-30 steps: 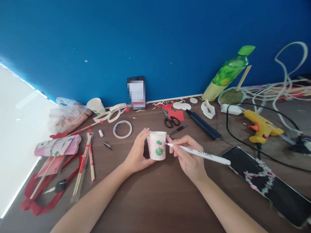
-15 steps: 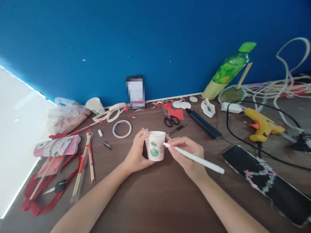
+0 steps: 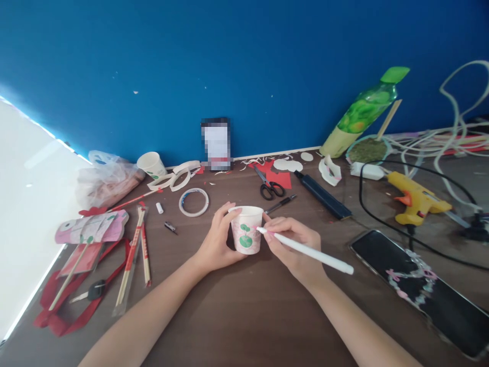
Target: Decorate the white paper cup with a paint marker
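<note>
In the middle of the table a white paper cup (image 3: 246, 232) with a green cherry print and pink marks stands upright. My left hand (image 3: 218, 235) is closed around its left side, fingers near the rim and thumb low. A white marker (image 3: 305, 248) is pinched in my right hand (image 3: 296, 244), its pink tip at the cup's right side; whether it touches, I cannot tell. Just behind the cup lie a black pen (image 3: 280, 203) and black-handled scissors (image 3: 272, 190). A roll of tape (image 3: 194, 202) lies flat to the left.
At right are a yellow glue gun (image 3: 416, 196) with a black cord, a phone (image 3: 416, 290) and a leaning green bottle (image 3: 362, 114). Wrapped chopsticks (image 3: 131, 257), a key (image 3: 89, 291) and a plastic bag (image 3: 109, 181) lie left. Another cup (image 3: 151, 164) stands near the blue wall.
The view has shifted slightly, so everything sits a little further right. The cup appears turned a little in my left hand, and the marker tip stays by its side.
</note>
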The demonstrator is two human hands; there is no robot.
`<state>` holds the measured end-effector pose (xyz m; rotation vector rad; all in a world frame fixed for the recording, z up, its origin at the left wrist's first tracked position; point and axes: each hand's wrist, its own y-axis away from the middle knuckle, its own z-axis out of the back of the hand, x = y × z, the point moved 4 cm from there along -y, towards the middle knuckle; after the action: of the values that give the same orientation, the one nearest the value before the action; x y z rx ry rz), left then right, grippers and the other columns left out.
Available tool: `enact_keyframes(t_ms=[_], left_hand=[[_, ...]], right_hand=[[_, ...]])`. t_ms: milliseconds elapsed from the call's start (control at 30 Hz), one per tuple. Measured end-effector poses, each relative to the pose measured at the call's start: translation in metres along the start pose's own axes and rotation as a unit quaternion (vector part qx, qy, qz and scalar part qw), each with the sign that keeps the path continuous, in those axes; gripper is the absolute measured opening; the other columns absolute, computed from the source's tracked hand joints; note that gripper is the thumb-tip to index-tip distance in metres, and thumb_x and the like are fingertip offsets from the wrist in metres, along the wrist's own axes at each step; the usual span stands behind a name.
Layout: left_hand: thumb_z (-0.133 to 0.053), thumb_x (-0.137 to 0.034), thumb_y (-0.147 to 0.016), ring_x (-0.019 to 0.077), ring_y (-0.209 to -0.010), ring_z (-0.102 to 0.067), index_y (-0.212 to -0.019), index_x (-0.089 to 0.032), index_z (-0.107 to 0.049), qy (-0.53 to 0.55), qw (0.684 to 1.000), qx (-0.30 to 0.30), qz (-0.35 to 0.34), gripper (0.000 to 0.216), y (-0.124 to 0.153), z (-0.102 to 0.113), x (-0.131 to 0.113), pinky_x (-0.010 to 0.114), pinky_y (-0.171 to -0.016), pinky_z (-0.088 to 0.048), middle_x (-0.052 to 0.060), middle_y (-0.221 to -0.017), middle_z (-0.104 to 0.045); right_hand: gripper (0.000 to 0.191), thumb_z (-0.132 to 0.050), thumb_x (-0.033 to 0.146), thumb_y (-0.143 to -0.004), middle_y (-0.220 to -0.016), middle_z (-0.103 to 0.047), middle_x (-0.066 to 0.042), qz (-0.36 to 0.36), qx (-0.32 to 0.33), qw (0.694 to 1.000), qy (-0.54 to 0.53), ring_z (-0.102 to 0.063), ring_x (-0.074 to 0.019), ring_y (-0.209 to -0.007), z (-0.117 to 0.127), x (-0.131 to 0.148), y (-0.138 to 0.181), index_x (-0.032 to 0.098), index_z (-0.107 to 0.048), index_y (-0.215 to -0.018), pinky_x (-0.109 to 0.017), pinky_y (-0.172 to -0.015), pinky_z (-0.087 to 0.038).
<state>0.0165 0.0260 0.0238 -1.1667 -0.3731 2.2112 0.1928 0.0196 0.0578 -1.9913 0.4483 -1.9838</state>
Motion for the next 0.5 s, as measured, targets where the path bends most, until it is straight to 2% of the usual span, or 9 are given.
enact_keyframes(t_ms=[167, 367, 500], left_hand=[[-0.08, -0.027, -0.067, 0.0375, -0.14, -0.032, -0.141, -0.029, -0.023, 0.004, 1.0, -0.001, 0.004, 0.093, -0.0002, -0.0003, -0.0002, 0.061, -0.112, -0.033, 0.016, -0.141, -0.033], [-0.08, -0.029, -0.067, 0.0376, -0.139, -0.033, -0.141, -0.029, -0.023, 0.001, 1.0, -0.003, 0.003, 0.093, -0.0005, 0.0002, 0.0002, 0.061, -0.112, -0.032, 0.016, -0.141, -0.034], [-0.08, -0.029, -0.067, 0.038, -0.139, -0.033, -0.141, -0.028, -0.024, 0.0, 1.0, -0.001, 0.005, 0.093, -0.0002, 0.0006, 0.0007, 0.06, -0.112, -0.033, 0.016, -0.141, -0.034]], right_hand=[[0.01, -0.071, 0.023, -0.079, -0.067, -0.069, 0.0, 0.017, 0.006, 1.0, 0.009, -0.068, -0.0152, -0.064, -0.0013, 0.0005, -0.0001, 0.022, -0.065, -0.071, -0.044, -0.095, -0.057], [0.015, -0.072, 0.031, -0.078, -0.067, -0.068, -0.002, -0.004, -0.015, 1.0, 0.027, -0.069, -0.0175, -0.067, -0.0004, -0.0008, 0.0004, 0.022, -0.064, -0.07, -0.041, -0.087, -0.06], [0.015, -0.072, 0.031, -0.078, -0.067, -0.066, 0.0, -0.015, -0.019, 1.0, 0.019, -0.068, -0.0152, -0.066, -0.0001, -0.0021, 0.0008, 0.022, -0.063, -0.07, -0.041, -0.093, -0.058]])
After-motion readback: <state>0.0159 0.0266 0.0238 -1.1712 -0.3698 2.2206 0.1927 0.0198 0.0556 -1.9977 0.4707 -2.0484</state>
